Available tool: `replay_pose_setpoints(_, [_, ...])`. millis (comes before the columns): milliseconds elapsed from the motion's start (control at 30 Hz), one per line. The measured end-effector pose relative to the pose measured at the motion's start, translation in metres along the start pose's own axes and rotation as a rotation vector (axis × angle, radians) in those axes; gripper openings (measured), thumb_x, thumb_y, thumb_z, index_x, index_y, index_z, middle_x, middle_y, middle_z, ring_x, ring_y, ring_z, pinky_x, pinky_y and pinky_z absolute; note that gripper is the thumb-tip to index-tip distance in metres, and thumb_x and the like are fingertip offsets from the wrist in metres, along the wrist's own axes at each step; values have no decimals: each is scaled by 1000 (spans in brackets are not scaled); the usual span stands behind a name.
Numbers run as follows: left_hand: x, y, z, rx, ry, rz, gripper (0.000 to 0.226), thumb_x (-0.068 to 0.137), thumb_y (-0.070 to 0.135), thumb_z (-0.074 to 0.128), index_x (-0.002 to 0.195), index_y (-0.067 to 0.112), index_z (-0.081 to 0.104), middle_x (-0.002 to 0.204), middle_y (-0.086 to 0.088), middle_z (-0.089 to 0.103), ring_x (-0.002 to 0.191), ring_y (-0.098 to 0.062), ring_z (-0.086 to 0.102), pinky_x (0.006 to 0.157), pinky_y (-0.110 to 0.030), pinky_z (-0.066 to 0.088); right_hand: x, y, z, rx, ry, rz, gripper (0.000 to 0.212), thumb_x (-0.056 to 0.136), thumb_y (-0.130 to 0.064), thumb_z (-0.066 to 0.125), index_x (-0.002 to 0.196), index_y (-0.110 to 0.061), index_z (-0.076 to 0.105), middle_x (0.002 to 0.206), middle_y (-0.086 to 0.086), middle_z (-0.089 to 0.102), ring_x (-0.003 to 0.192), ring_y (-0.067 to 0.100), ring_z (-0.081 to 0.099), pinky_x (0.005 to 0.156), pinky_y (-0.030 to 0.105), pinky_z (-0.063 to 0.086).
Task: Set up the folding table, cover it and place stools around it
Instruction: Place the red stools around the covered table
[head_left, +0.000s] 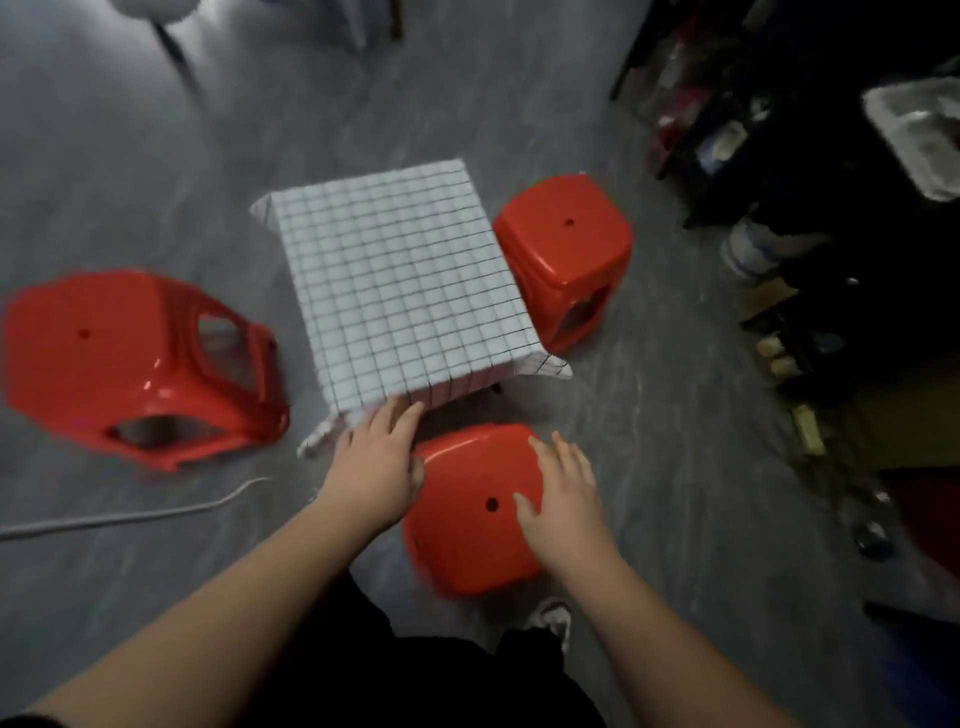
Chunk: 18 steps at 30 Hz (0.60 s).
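My left hand (376, 470) lies flat against the left edge of the near stool (475, 506), fingers straight and reaching up toward the cloth (400, 291); my right hand (563, 501) lies flat on the seat, fingers spread. Neither grip is clamped: both are open palms pressing. The stool sits at six o'clock from the worktop (496, 387), just beside its near edge, with the hanging cloth close to my left fingertips.

The worktop stands covered in the checked cloth. A second stool (563, 254) stands at three o'clock, touching or almost touching the cloth. A third stool (130, 358) is at nine o'clock, set apart and looking tilted, its side openings facing me.

To finish this step well, I'd say I should slide the near stool straight in with even pressure from both palms, so it does not twist, and stop short of the cloth's hem so the cover is not dragged askew. Keeping my left fingers clear of the cloth matters. Then the stool at nine o'clock likely needs squaring up closer.
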<state>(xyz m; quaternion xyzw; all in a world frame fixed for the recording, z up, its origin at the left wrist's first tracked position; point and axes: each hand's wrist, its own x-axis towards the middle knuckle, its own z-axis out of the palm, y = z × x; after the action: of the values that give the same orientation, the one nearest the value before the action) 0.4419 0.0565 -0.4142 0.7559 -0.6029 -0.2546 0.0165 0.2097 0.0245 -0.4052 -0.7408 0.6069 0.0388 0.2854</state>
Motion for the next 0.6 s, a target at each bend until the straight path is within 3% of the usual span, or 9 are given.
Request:
replay_pose_setpoints(133, [-31,46,25,-111,47,-187,69,88,33,51,152,20,31,157,-16,31,144,-36,30,112,-54,34,2,51,-23,-98,-115,-171,74,91,-35,60,155,-28,23,165,2,14,151,24,8,123,40,15])
replay_pose_setpoints(267, [-48,73,62,-137,54,-255,69,91,31,55,154,21,29,160,-16,26,146,-36,25,117,-51,28,14,81,-17,-148,-182,-237,77,91,-35,60,156,-29,20,165,2,10,151,26,7,122,45,19])
replay_pose_setpoints(500, [-46,64,163,-245,60,-415,71,90,29,59,154,19,30,160,-18,25,147,-38,22,118,-51,27,46,126,60,-152,-205,-250,80,89,-36,64,155,-28,21,165,3,13,150,27,11,121,47,20])
replay_pose_setpoints(600, [-38,46,225,-240,37,-438,78,90,38,60,156,25,22,163,-17,14,149,-38,11,119,-51,22,66,153,105,-186,-204,-262,83,88,-39,65,156,-30,19,165,2,10,151,27,8,121,47,20])
